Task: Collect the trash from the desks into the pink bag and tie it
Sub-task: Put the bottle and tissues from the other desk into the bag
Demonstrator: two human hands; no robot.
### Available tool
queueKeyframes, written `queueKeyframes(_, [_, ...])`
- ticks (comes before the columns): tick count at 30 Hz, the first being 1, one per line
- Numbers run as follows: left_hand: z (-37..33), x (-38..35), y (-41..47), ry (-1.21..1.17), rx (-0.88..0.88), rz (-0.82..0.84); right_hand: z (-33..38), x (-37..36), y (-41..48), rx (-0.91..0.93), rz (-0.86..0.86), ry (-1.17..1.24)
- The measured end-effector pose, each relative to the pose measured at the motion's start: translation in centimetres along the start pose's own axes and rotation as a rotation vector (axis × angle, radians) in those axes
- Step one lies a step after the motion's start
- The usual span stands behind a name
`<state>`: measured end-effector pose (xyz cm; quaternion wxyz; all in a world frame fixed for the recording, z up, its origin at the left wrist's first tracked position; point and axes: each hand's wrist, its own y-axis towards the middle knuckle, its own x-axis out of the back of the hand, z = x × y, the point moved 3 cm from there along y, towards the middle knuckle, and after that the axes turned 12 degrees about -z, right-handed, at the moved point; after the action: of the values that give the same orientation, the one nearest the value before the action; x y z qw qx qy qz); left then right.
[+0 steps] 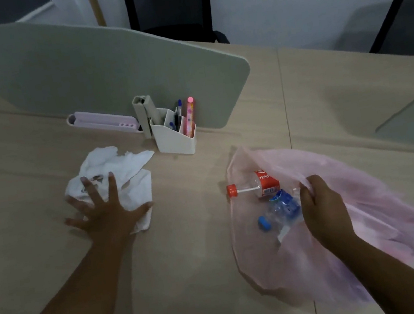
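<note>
Pale wood-grain bench (198, 238) filling most of the view, near edge cut off by the frame. Grey-green rounded divider panel (98, 73) upright across the far left part. Thin translucent pink plastic bag (364, 188) spread flat toward the right side, its lower right lost in blur and crumples. Seen through or at its mouth: clear crushed bottle with red cap and red label (260, 184), cap poking toward the bench middle; just nearer, crushed clear bottle with blue cap and blue label (282, 210), outline hard to make out, its right part hidden by the right hand (322, 209). Right fingers curled and pinching the bag film above the bottles; whether inside or on top of the bag, cannot tell. Crumpled white paper tissues (120, 174) in a heap on the left half, near part covered by the left hand (109, 207). Left fingers splayed wide, pressed onto the heap, gripping nothing yet. White plastic pen holder (174, 137) with pens against the divider; pale lilac tray (105, 120) beside it, partly hidden.
</note>
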<state>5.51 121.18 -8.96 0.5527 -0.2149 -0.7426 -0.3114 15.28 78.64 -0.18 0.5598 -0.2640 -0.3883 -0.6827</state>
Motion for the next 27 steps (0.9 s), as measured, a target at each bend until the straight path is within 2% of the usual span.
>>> queueKeyframes(5, [0.5,-1.9,2.7,0.059,-0.082,0.252,-0.7,-0.2,0.4,0.042,0.023,-0.045])
queueKeyframes(6, [0.0,-1.9,2.6,0.079,-0.086,0.268,-0.9,-0.1,0.5,0.039,0.020,-0.048])
queueKeyframes(8, [-1.0,-1.5,2.2,0.045,-0.120,0.127,-1.2,0.0,0.8,0.039,0.015,-0.063])
queueKeyframes(10, [-1.9,-1.2,1.6,-0.079,-0.195,0.010,-1.5,0.0,1.0,0.034,0.009,-0.073])
queueKeyframes(13, [-4.2,-0.1,0.0,-0.443,-0.131,0.106,-1.9,0.1,1.3,0.012,-0.008,-0.054])
queueKeyframes(17, [-12.4,1.9,-4.7,-0.563,-0.421,0.214,-2.2,1.2,1.6,0.014,-0.082,-0.038])
queueKeyframes(20, [-19.3,4.7,-9.3,-0.742,-0.620,0.256,-2.5,2.6,2.2,-0.046,-0.148,0.015])
queueKeyframes(22, [-23.9,6.5,-12.1,-0.770,-0.768,0.299,-2.3,3.7,2.6,-0.095,-0.194,0.069])
queueKeyframes(25, [-28.7,7.4,-14.7,-0.689,-0.905,0.477,-1.6,5.3,2.6,-0.089,-0.233,0.099])
queueKeyframes(27, [-29.5,7.1,-14.8,-0.733,-0.898,0.663,-1.4,6.1,2.4,-0.084,-0.237,0.124])
